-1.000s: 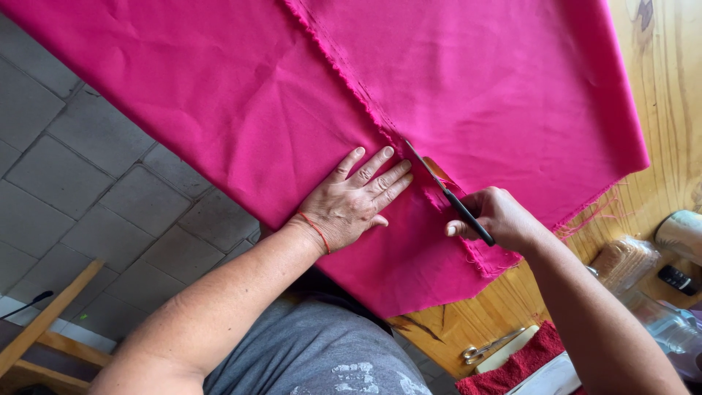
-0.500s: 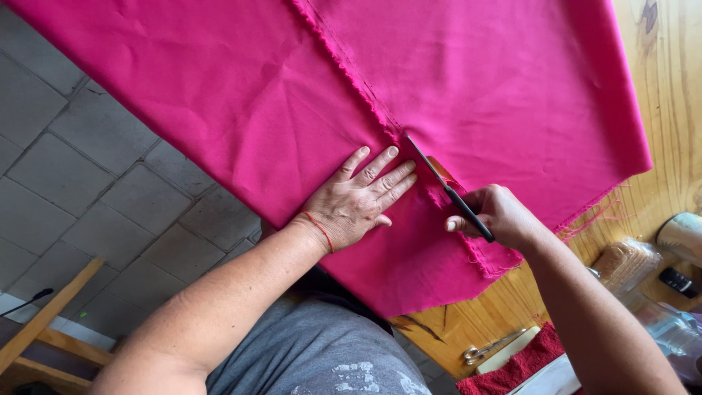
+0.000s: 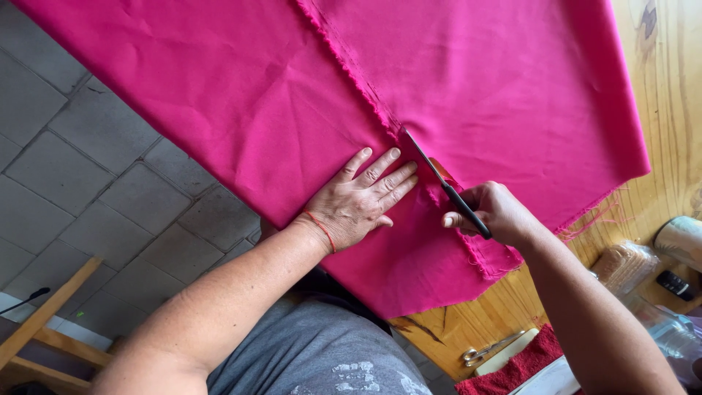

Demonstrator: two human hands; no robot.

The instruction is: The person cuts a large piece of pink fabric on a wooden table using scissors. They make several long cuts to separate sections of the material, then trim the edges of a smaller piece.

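With the left hand (image 3: pixel 360 205) pressed flat and open on the pink fabric (image 3: pixel 241 110) at the counter (image 3: pixel 658 190) edge and the right hand (image 3: pixel 491 213) gripping scissors (image 3: pixel 439 175) pointed toward 11 o'clock, the cut could wander or nick fingertips (image 3: pixel 395 153) lying just beside the blades.

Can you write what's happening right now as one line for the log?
left hand: flat on pink fabric | right hand: holding scissors | blades: along frayed edge | surface: wooden table
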